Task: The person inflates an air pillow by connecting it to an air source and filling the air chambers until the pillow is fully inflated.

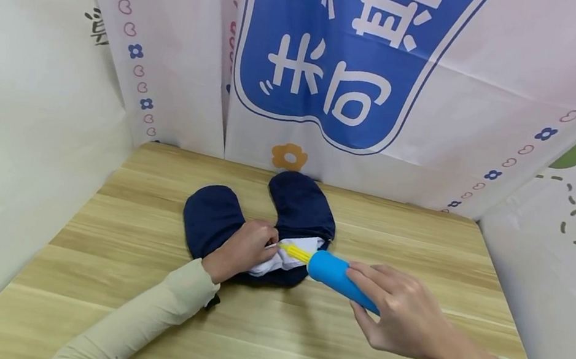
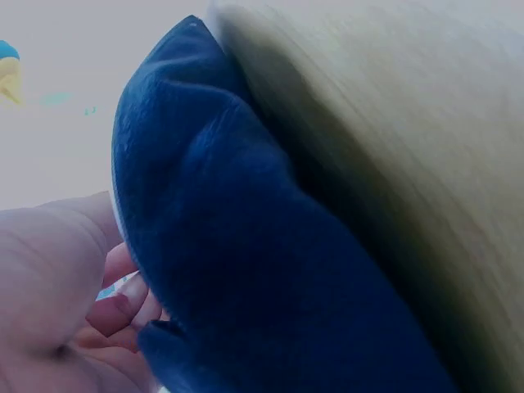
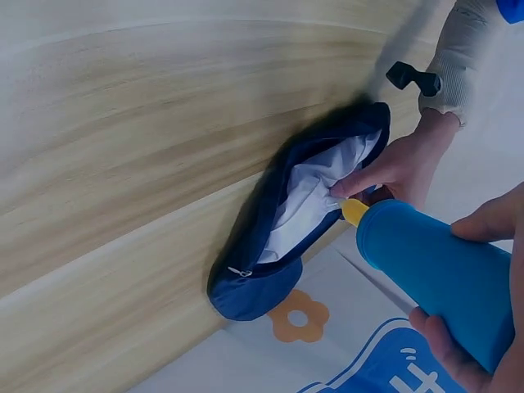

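A navy U-shaped neck pillow (image 1: 303, 206) lies on the table with its zipped opening spread, a white inner piece (image 3: 299, 209) showing inside. My left hand (image 1: 247, 245) pinches the white inner piece at the opening, right by the yellow nozzle (image 1: 296, 253) of a blue hand pump (image 1: 337, 279). My right hand (image 1: 405, 312) grips the pump's blue body, which slants down to the right. Whether the nozzle sits inside a valve is hidden by the left fingers. In the left wrist view, the navy fabric (image 2: 229, 221) fills the middle beside the left palm.
The wood-grain table (image 1: 402, 240) extends around the pillow. White printed sheets (image 1: 182, 64) stand behind it and on both sides. A small zipper pull (image 3: 240, 272) hangs at one end of the opening. Dark straps circle both wrists.
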